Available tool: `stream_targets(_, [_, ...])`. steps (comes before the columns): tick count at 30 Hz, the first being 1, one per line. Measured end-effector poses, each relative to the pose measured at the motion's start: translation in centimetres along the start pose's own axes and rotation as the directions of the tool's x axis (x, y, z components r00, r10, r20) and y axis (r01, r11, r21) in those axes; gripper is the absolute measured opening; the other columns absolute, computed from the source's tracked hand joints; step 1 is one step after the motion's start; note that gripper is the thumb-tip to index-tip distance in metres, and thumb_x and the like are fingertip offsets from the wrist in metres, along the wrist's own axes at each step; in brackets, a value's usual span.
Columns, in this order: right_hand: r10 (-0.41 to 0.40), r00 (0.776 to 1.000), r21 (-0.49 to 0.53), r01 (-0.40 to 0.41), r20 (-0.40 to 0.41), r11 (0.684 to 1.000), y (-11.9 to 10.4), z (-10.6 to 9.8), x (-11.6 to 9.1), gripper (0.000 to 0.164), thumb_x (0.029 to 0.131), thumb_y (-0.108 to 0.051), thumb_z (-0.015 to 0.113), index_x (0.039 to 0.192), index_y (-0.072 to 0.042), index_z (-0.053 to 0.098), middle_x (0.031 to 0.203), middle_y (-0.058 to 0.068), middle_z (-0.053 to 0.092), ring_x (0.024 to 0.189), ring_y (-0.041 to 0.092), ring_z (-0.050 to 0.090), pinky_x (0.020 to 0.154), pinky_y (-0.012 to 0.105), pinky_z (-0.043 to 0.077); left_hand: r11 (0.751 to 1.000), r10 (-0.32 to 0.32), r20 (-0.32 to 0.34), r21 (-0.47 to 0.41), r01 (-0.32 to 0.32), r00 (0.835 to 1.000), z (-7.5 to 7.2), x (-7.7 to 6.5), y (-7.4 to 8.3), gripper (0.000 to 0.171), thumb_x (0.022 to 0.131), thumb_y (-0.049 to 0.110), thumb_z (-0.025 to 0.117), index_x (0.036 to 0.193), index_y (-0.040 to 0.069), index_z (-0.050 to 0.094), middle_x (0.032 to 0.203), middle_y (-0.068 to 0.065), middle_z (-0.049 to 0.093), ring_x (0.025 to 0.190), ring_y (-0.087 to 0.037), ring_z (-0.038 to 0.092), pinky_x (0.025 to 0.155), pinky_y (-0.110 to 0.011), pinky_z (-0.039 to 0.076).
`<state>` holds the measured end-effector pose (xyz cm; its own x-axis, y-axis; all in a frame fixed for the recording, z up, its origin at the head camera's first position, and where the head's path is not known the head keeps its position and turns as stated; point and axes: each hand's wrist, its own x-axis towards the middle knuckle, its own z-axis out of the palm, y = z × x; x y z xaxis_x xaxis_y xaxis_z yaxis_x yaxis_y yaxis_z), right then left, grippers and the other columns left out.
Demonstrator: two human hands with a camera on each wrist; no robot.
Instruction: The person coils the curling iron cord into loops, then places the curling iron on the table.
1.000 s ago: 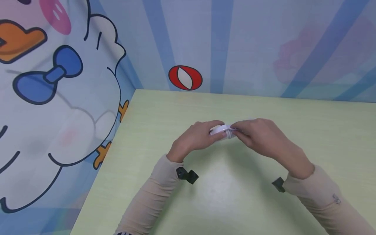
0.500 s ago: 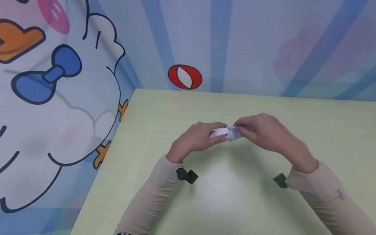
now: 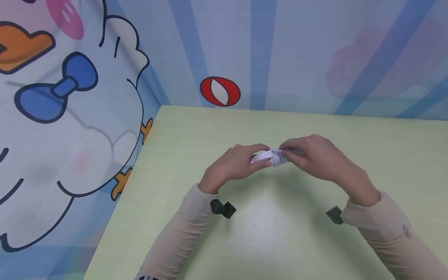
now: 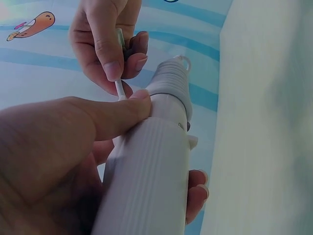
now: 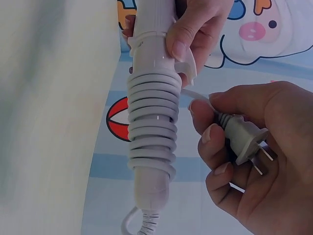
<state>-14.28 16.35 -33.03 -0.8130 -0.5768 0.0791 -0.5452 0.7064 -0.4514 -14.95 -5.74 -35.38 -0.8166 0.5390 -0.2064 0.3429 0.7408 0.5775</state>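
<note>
Above the table, my left hand (image 3: 233,163) grips a white hair iron (image 4: 151,161), with the thumb along its body. White cord (image 5: 154,105) is wound in several turns round the iron's handle. Below the coils, the handle tapers to a ribbed cord sleeve (image 5: 148,223). A small lever-like tab (image 5: 186,69) sticks out near the left thumb. Beside the coils, my right hand (image 3: 315,157) holds the cord's end, pinching it just behind the plug (image 5: 243,138). The plug's two metal prongs point away from the coils. The head view mostly hides the plug.
A pale yellow-green table (image 3: 266,233) lies under both hands. Behind it rises a blue striped wall (image 3: 297,58), and a wall with a cartoon bird (image 3: 87,155) stands at the left. Small black cameras (image 3: 224,209) sit at both wrists.
Over the second, my right hand has shifted slightly right, showing more of the coils. My left hand holds the iron in nearly the same place. In the last half second almost nothing moves.
</note>
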Motion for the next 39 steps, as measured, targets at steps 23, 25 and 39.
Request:
stream_targets(23, [-0.078,0.996,-0.002,0.078,0.034,0.997,1.8,0.5,0.2,0.014,0.087,-0.015,0.064,0.098,-0.014,0.071,0.083,-0.005,0.058,0.068,0.008,0.049,0.061,0.03,0.042,0.999,0.014,0.119,0.028,-0.017,0.993,0.5,0.9,-1.3,0.043,0.09,0.046,0.053,0.13,0.029,0.048,0.099,0.009,0.058,0.077,-0.01,0.053,0.062,-0.026,0.043])
stream_targets(25, [-0.079,0.996,0.002,0.079,0.044,0.997,2.1,0.7,0.3,0.014,0.086,-0.014,0.064,0.098,-0.013,0.072,0.081,-0.005,0.058,0.07,0.009,0.048,0.062,0.03,0.041,0.999,0.016,0.136,0.026,-0.02,0.991,0.8,1.3,-1.6,0.044,0.09,0.045,0.054,0.13,0.028,0.048,0.102,0.008,0.058,0.081,-0.01,0.053,0.065,-0.025,0.043])
stream_targets(39, [-0.008,0.995,0.039,0.004,0.102,0.999,4.4,3.0,0.9,0.016,0.086,-0.014,0.064,0.101,-0.012,0.07,0.084,-0.003,0.061,0.072,0.01,0.051,0.065,0.032,0.043,0.998,-0.022,0.205,0.069,0.008,0.979,2.1,3.0,-3.1,0.045,0.09,0.045,0.054,0.132,0.03,0.047,0.107,0.007,0.056,0.089,-0.01,0.051,0.073,-0.026,0.042])
